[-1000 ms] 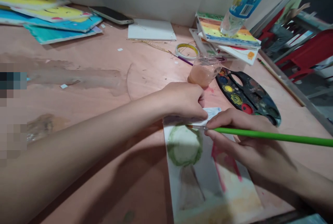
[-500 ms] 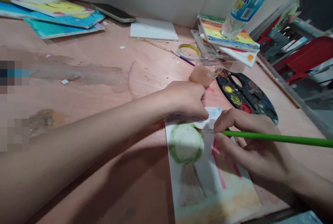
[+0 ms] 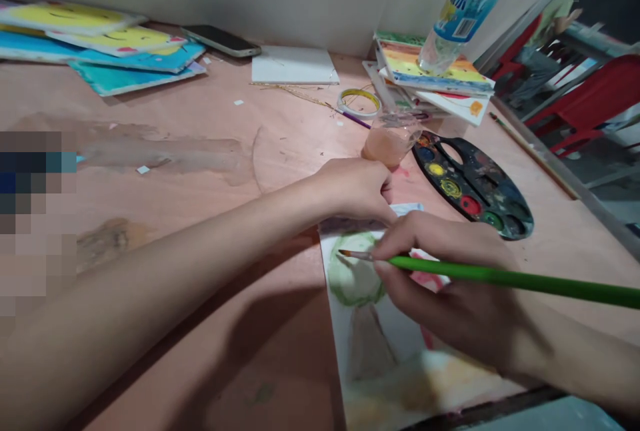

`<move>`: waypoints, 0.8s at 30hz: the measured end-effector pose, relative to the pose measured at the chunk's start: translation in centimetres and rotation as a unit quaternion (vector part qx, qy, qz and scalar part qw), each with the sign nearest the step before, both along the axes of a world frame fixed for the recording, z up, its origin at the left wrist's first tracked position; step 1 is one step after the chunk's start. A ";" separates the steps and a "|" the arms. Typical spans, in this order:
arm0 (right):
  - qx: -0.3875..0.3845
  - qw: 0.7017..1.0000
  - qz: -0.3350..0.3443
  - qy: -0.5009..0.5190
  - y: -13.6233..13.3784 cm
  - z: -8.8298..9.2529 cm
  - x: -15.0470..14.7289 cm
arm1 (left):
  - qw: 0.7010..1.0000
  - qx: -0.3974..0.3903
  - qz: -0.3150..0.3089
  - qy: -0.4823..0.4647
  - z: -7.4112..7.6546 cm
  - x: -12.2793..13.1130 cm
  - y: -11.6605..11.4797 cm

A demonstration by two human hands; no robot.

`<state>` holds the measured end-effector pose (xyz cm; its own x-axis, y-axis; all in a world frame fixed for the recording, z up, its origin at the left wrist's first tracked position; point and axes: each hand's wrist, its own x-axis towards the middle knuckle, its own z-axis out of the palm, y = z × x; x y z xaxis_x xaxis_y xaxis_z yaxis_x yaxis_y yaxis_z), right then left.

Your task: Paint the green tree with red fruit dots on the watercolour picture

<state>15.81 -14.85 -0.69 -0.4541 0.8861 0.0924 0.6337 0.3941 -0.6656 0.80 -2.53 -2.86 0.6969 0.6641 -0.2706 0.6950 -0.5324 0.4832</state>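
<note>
In the head view my right hand (image 3: 460, 277) pinches a green-handled paintbrush (image 3: 505, 275) close to its metal collar. The brush tip lies over the upper part of a round green treetop on a small painting (image 3: 380, 331), which also shows a brown trunk, red strokes and a yellowish ground. My left hand (image 3: 357, 184) is curled at the painting's top edge, pressing on it; its fingertips are hidden. Just beyond that hand stands a clear plastic cup (image 3: 387, 144) of cloudy orange-brown water. A black paint palette (image 3: 475, 177) with several colour wells lies to the right.
Painted canvases (image 3: 135, 51) are stacked at back left, beside a phone (image 3: 223, 39) and a white panel (image 3: 293, 65). A tape roll (image 3: 359, 103) lies near a purple brush (image 3: 353, 117). A plastic bottle (image 3: 457, 17) stands on more paintings (image 3: 425, 71). Red chairs (image 3: 595, 97) stand beyond the table's edge.
My right hand has moved left with the paintbrush, bringing its tip from the treetop's right edge to its upper left part. My left hand stays at the painting's top. The view has shifted slightly.
</note>
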 end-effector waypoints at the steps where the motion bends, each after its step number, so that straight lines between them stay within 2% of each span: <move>1: 0.005 1.000 -0.003 -0.005 0.2 -0.4 -0.5 | 1.000 0.002 -0.002 0.006 0.0 0.0 0.0; 5: 0.027 0.999 -0.036 -0.005 0.7 -1.0 -1.0 | 1.000 0.004 0.005 0.029 0.4 0.1 -0.2; 9: -0.032 0.998 0.023 -0.045 0.5 0.5 -0.2 | 1.000 0.003 0.004 0.014 0.6 0.1 -0.4; 11: -0.037 0.997 0.026 -0.059 0.3 0.8 -0.2 | 1.000 0.005 0.007 0.017 0.6 0.1 -0.4; 15: -0.004 1.000 0.004 -0.010 0.0 -0.1 -1.0 | 1.000 0.009 0.008 0.007 0.4 0.1 -0.4; 20: -0.022 0.999 0.024 0.010 -0.3 -0.9 -1.4 | 1.000 0.007 -0.001 -0.016 0.1 0.1 -0.3; 24: -0.001 0.999 0.016 0.042 -0.5 -1.2 -1.4 | 1.000 0.017 0.001 -0.002 0.1 0.2 -0.4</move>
<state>14.39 -15.31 -1.94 -0.4735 0.8713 0.1286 0.5630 0.4117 -0.7166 0.99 -2.95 -2.75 0.6964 0.6742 -0.2460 0.6946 -0.5469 0.4674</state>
